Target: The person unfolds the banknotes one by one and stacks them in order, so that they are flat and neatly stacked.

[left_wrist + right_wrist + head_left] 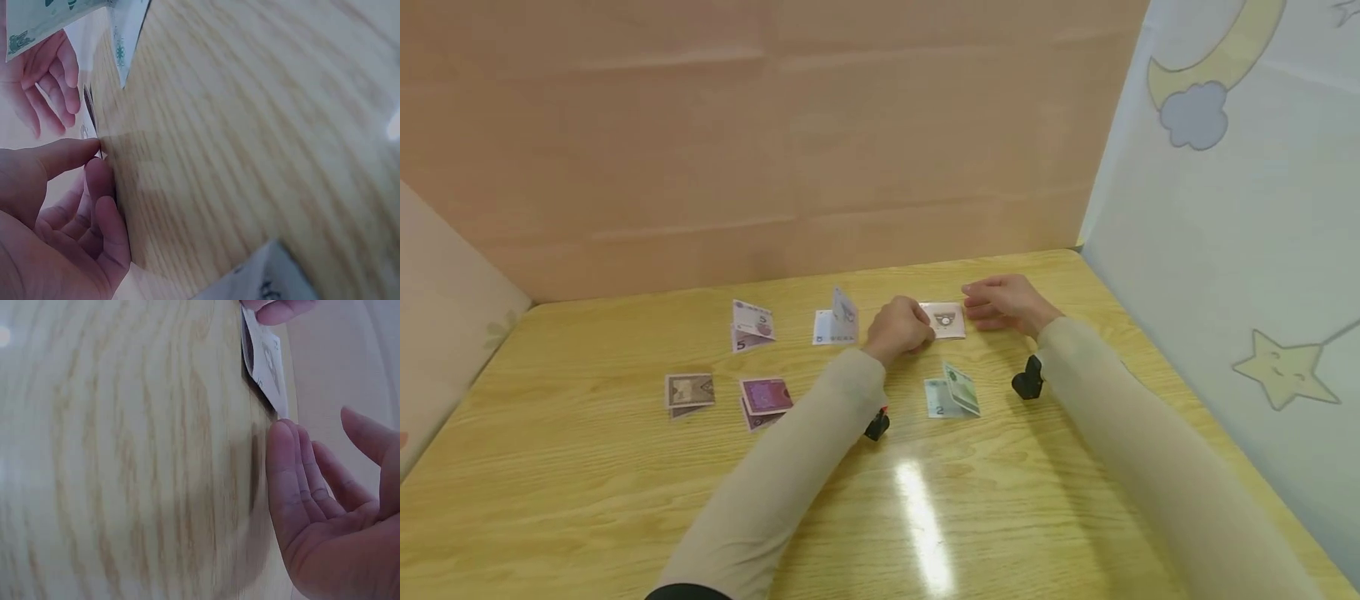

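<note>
A folded pale banknote (945,319) with a small dark emblem lies near the back of the table. My left hand (898,325) pinches its left edge between thumb and forefinger; the left wrist view shows the two tips meeting at the paper. At the note's right edge, my right hand (1007,302) is held with fingers extended and thumb apart. In the right wrist view its fingertips (284,434) come right up to the note's corner, and whether they touch it I cannot tell. Nearer me stands a half-folded green banknote (940,400) marked 2.
Left of my hands lie more folded banknotes: a pale violet one (833,327) standing partly open, a lilac one (752,321) marked 5, a magenta one (766,396) and a brown one (691,389). A papered wall (775,167) rises behind the table, another (1225,250) at right.
</note>
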A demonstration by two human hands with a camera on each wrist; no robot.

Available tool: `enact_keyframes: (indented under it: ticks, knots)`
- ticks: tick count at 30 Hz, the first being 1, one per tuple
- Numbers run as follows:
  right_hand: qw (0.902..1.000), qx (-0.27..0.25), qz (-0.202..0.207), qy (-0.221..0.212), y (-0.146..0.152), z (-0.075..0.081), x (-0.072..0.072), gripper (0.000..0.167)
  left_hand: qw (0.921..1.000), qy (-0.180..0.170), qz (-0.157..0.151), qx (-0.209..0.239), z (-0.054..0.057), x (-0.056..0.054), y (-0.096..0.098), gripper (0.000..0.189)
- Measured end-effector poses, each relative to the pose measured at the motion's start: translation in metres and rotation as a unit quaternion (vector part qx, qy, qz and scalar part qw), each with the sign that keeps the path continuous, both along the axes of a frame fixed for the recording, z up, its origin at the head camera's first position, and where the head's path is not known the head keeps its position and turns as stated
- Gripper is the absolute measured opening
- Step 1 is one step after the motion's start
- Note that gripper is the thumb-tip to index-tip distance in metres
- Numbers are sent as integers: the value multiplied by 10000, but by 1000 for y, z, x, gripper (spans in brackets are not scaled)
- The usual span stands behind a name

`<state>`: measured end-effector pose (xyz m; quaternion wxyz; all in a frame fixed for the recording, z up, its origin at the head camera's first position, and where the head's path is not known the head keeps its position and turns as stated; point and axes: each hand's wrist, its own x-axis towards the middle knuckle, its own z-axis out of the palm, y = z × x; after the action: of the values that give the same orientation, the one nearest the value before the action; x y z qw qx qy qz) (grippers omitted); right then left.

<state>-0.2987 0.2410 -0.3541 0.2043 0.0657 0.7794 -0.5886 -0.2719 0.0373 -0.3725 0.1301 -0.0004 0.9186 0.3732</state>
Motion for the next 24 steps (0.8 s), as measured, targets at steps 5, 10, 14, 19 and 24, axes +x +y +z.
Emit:
enact_keyframes:
  ticks: [5, 10, 14, 19, 24]
  knots:
    - [9997, 152, 55, -165, -1, 0, -3, 52, 9998, 114, 31, -183, 1, 3, 3, 12]
    - [9983, 508, 135, -246, -2, 0, -5, 48, 9999, 102, 9, -137, 2, 5, 4, 13]
    - [9958, 851, 207, -278, -3, -1, -7, 45, 9998, 85, -33, -151, 3, 6, 4, 13]
    - [9928, 1155, 230, -229, -6, 0, -8, 39, 9998, 71, -16, -186, 4, 7, 5, 13]
    - [9908, 1339, 190, -36, -9, -1, -7, 35, 9998, 88, -36, -177, 3, 7, 5, 12]
